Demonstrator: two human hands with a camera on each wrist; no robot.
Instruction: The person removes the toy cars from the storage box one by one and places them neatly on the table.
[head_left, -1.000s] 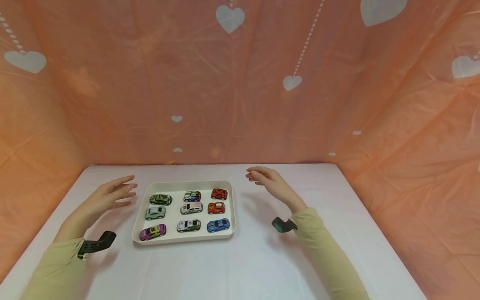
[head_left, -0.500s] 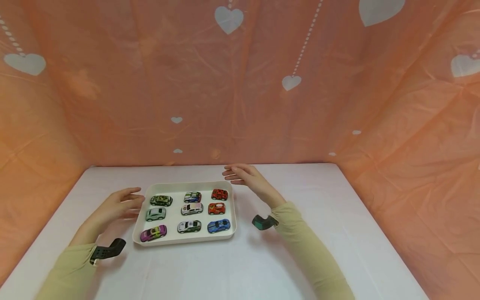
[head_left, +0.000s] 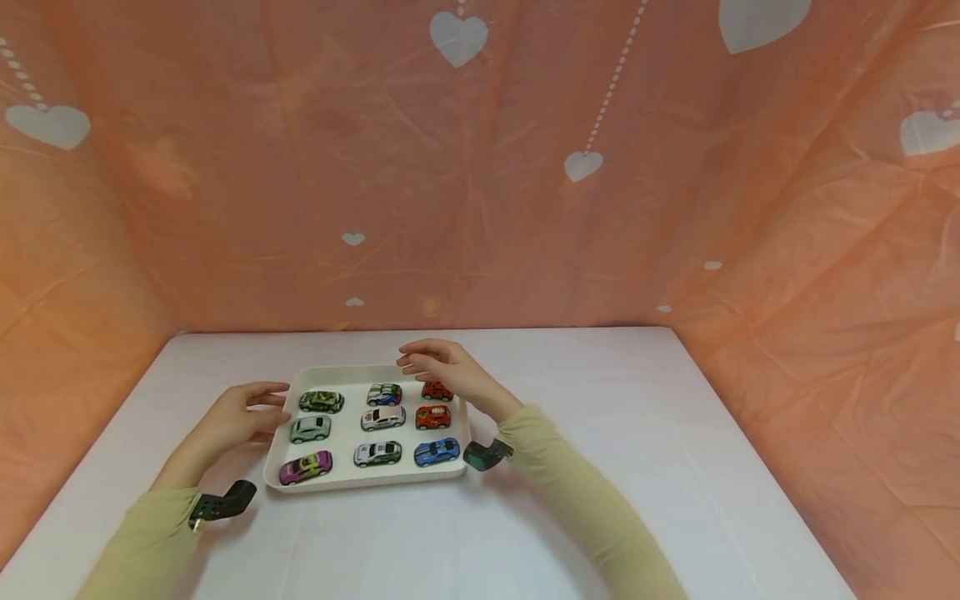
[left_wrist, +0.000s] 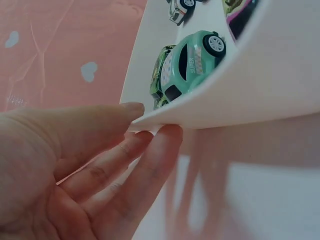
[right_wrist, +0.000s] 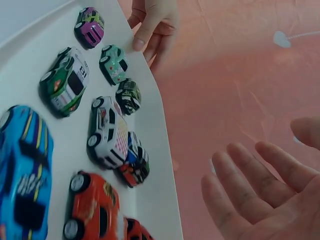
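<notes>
A shallow white tray (head_left: 342, 461) lies on the table with several toy cars in rows. My left hand (head_left: 238, 414) is at its left rim. In the left wrist view, the thumb lies over the rim and the fingers touch the wall's outside, beside a mint-green car (left_wrist: 186, 67). My right hand (head_left: 452, 372) is held over the far right part of the tray, holding nothing, its fingers loosely extended. It partly hides a red spotted car (head_left: 437, 392). A red car (head_left: 433, 417) and a blue car (head_left: 437, 452) stand nearer the front.
A white cloth covers the table (head_left: 615, 492). Orange sheeting (head_left: 495, 250) with white hearts rises behind it and along both sides. Each wrist carries a black camera mount, such as the right mount (head_left: 486, 455).
My right hand has moved left from beside the tray to above its far right part. My left hand has come right and down onto the left rim. The tray and cars look unmoved.
</notes>
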